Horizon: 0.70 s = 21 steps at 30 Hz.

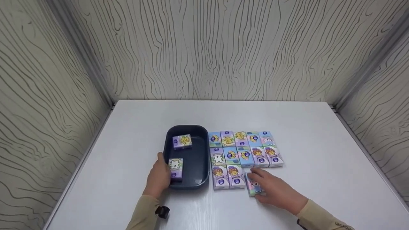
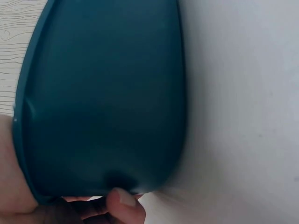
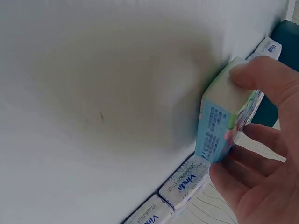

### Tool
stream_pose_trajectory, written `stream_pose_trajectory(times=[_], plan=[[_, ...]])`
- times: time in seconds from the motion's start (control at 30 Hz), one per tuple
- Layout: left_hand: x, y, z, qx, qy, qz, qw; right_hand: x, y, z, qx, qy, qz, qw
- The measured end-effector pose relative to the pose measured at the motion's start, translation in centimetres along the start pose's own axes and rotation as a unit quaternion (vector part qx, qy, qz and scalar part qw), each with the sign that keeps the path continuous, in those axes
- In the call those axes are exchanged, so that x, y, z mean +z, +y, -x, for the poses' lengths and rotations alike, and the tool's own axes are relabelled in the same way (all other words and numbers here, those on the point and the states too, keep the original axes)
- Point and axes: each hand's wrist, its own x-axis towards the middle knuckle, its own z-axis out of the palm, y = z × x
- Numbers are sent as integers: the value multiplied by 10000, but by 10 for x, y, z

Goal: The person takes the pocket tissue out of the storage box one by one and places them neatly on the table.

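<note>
My left hand (image 1: 159, 175) grips the left side of a dark blue-green plastic tub (image 1: 195, 186). In the left wrist view, a finger (image 2: 125, 205) touches the tub's outer wall (image 2: 107, 93). Two tissue packs, a yellow-figured one (image 1: 182, 141) and a white-figured one (image 1: 175, 169), lie inside, apart. My right hand (image 1: 278, 191) pinches a blue-and-pink tissue pack (image 1: 253, 185) between thumb and fingers, at the right end of the front row. The right wrist view shows the thumb on one end of this held pack (image 3: 219, 126).
Right of the tub, several tissue packs (image 1: 231, 155) lie side by side in rows on the white table (image 1: 306, 134). The front row holds two purple-and-white packs (image 1: 235, 177). Wood-grain-patterned panels (image 1: 204, 51) stand at the back and both sides.
</note>
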Motion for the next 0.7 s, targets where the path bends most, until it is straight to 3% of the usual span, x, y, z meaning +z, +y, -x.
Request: stream_pose_trajectory(times=[0.27, 0.7], plan=[[-1, 1, 2, 70, 76, -143, 9998, 3, -3, -5, -91, 277, 202, 9994], [0, 2, 0, -24, 54, -105, 9999, 5, -4, -8, 33, 363, 297, 9989]])
